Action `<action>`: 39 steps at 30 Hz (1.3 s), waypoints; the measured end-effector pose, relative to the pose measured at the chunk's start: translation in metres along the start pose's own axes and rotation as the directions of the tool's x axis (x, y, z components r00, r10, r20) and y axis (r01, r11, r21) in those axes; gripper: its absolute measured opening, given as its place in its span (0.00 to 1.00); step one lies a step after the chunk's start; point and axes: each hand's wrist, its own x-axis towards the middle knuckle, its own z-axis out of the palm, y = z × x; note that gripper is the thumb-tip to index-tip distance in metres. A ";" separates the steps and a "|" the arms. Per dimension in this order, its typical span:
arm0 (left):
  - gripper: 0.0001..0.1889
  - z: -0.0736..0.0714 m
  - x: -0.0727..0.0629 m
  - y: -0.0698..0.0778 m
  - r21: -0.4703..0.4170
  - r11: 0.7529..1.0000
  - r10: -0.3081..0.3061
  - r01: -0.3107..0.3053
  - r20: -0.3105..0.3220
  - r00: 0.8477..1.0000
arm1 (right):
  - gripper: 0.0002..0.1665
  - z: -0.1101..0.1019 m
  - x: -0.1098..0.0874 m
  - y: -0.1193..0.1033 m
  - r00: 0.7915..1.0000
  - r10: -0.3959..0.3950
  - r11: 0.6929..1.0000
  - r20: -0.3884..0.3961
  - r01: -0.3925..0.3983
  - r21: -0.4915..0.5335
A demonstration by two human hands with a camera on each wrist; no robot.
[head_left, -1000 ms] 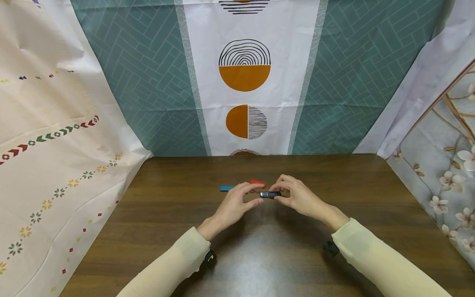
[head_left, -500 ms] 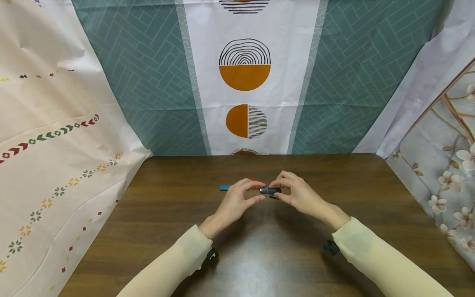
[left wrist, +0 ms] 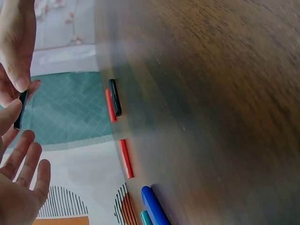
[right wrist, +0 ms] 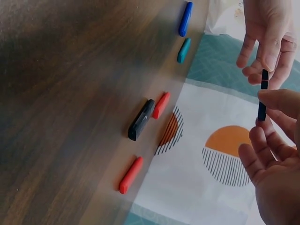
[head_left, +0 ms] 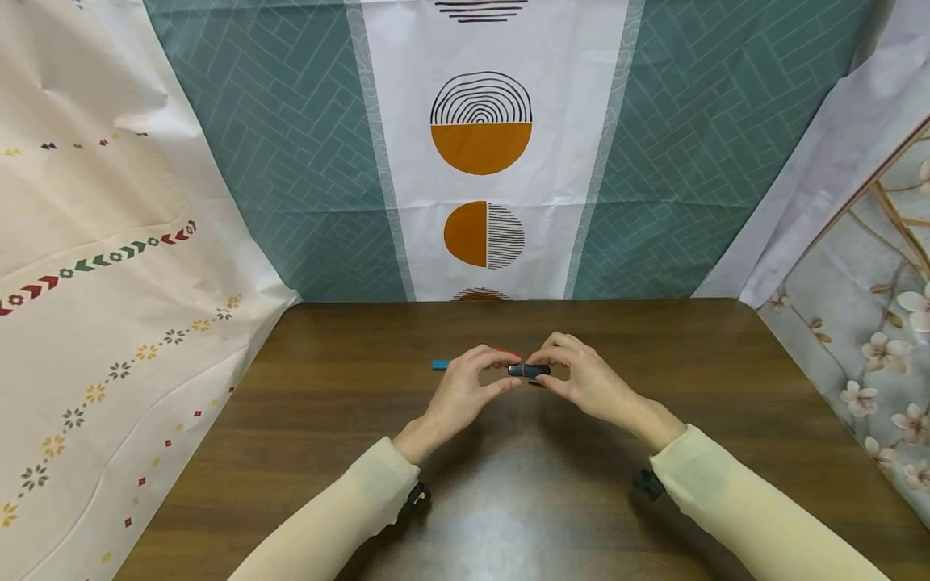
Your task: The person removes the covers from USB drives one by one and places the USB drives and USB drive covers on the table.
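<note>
My left hand (head_left: 462,387) and right hand (head_left: 588,378) meet above the middle of the table, at opposite ends of a short dark stick (head_left: 529,370) with a thin reddish band (right wrist: 265,80). The right thumb and fingers pinch one end, while the left thumb and fingertips are at the other. It lies level, left to right, in the head view. Under the hands, a black piece (right wrist: 141,120) lies beside a red piece (right wrist: 161,105). Another red piece (right wrist: 131,175) lies further along the table.
A blue stick (right wrist: 186,18) and a smaller teal piece (right wrist: 184,50) lie left of the hands on the brown wooden table (head_left: 349,452). Patterned cloth (head_left: 291,161) hangs behind the table, with more cloth at both sides.
Both hands and the dark stick have shifted slightly up in the head view, and the black piece now shows below. My left fingertips have come a little closer round the stick's end.
</note>
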 end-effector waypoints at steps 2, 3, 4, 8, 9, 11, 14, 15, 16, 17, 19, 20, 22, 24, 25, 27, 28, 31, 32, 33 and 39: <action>0.17 0.001 0.001 0.000 -0.007 1.000 0.008 -0.009 -0.012 1.000 | 0.15 0.000 0.000 -0.001 1.000 -0.005 1.000 -0.010 0.005 0.000; 0.17 0.001 0.001 0.000 -0.001 1.000 0.012 -0.012 -0.019 1.000 | 0.16 0.000 0.000 -0.001 1.000 -0.010 1.000 -0.015 0.010 -0.002; 0.16 0.002 0.001 0.000 0.006 1.000 0.014 -0.014 -0.027 1.000 | 0.16 0.001 -0.001 -0.001 1.000 -0.015 1.000 -0.019 0.015 -0.005; 0.15 0.003 0.001 0.000 0.043 0.999 0.022 -0.020 -0.064 0.998 | 0.16 0.002 -0.002 -0.001 0.999 -0.032 0.999 -0.039 0.032 -0.016; 0.14 0.004 0.000 0.000 0.048 0.999 0.027 -0.024 -0.073 0.997 | 0.16 0.003 -0.003 -0.001 0.999 -0.031 0.999 -0.044 0.030 -0.016; 0.13 0.004 0.000 0.001 0.045 0.998 0.038 -0.034 -0.095 0.995 | 0.17 0.003 -0.004 -0.001 0.998 -0.018 1.000 -0.056 0.018 -0.004; 0.12 0.004 0.000 0.001 0.030 0.998 0.051 -0.047 -0.125 0.991 | 0.17 0.004 -0.005 0.000 0.996 0.029 0.999 -0.080 -0.026 0.042; 0.12 0.004 0.000 0.001 0.021 0.998 0.056 -0.053 -0.133 0.990 | 0.18 0.004 -0.006 0.000 0.995 0.045 0.997 -0.089 -0.040 0.060; 0.11 0.004 0.000 0.000 0.013 0.998 0.057 -0.055 -0.141 0.988 | 0.18 0.004 -0.007 0.000 0.993 0.060 0.996 -0.097 -0.052 0.076; 0.11 0.004 0.000 0.000 0.007 0.998 0.059 -0.059 -0.146 0.987 | 0.18 0.005 -0.008 0.001 0.992 0.074 0.994 -0.106 -0.065 0.088; 0.11 0.004 0.001 0.000 0.000 0.998 0.061 -0.062 -0.152 0.986 | 0.18 0.005 -0.009 0.002 0.988 0.099 0.990 -0.122 -0.086 0.109; 0.11 0.004 0.001 0.000 -0.003 0.998 0.065 -0.066 -0.154 0.986 | 0.17 0.006 -0.009 0.002 0.986 0.107 0.989 -0.129 -0.092 0.114; 0.11 0.004 0.002 0.000 -0.004 0.998 0.066 -0.067 -0.155 0.986 | 0.16 0.007 -0.010 0.003 0.982 0.118 0.987 -0.145 -0.100 0.128; 0.11 0.004 0.002 0.001 -0.006 0.997 0.070 -0.071 -0.154 0.986 | 0.16 0.009 -0.011 0.003 0.979 0.125 0.984 -0.164 -0.101 0.148; 0.11 0.004 0.003 0.001 -0.008 0.997 0.072 -0.074 -0.153 0.986 | 0.15 0.009 -0.011 0.004 0.976 0.127 0.982 -0.175 -0.099 0.159; 0.11 0.004 0.004 0.000 -0.017 0.997 0.078 -0.082 -0.154 0.985 | 0.15 0.012 -0.012 0.004 0.971 0.128 0.981 -0.200 -0.094 0.171; 0.11 0.005 0.004 0.000 -0.019 0.996 0.082 -0.086 -0.155 0.984 | 0.15 0.013 -0.012 0.003 0.968 0.129 0.980 -0.214 -0.092 0.176; 0.12 0.006 0.005 0.000 -0.025 0.995 0.092 -0.097 -0.160 0.983 | 0.16 0.017 -0.013 0.003 0.958 0.131 0.978 -0.253 -0.084 0.189; 0.12 0.006 0.005 -0.001 -0.023 0.995 0.093 -0.098 -0.162 0.982 | 0.16 0.019 -0.013 0.003 0.955 0.131 0.978 -0.265 -0.081 0.192; 0.12 0.006 0.005 -0.001 -0.024 0.995 0.093 -0.098 -0.163 0.982 | 0.16 0.021 -0.013 0.003 0.952 0.134 0.977 -0.274 -0.080 0.199; 0.14 0.007 0.006 -0.001 -0.015 0.997 0.078 -0.082 -0.167 0.983 | 0.14 0.023 -0.012 -0.011 0.936 0.169 0.966 -0.309 -0.095 0.240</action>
